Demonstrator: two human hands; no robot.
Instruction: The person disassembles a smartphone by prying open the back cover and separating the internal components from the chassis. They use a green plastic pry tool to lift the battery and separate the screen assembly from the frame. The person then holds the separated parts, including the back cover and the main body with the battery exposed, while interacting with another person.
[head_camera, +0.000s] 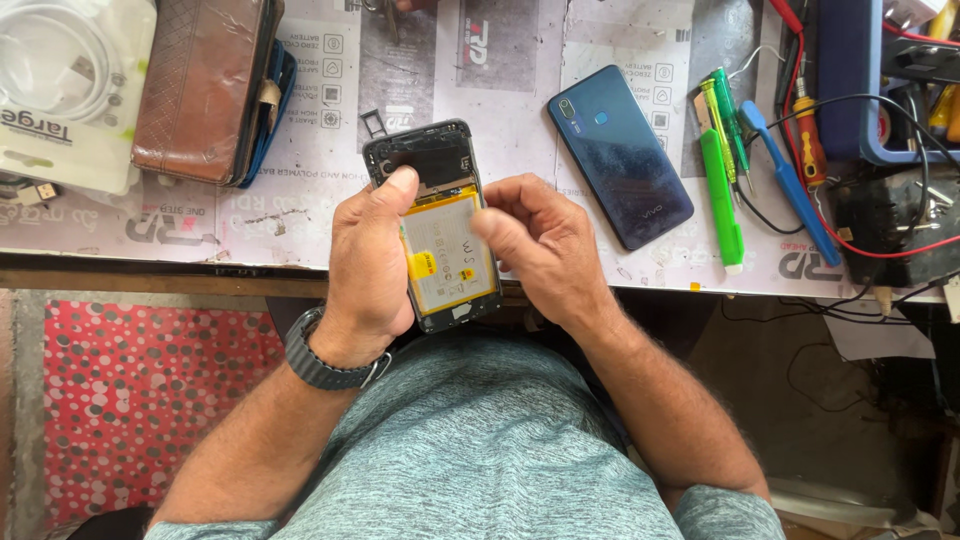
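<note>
opened phone (440, 225) — between left hand (370, 265), right hand (540, 250)

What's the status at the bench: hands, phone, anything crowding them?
Left hand grips the opened phone, thumb on top. Right hand pinches at the battery. Blue back cover lies apart to the right, clear of the hands.

The left hand (368, 262) grips an opened phone (440, 222) over the table edge (150, 262); the right hand (545, 250) touches its battery (452, 258).
</note>
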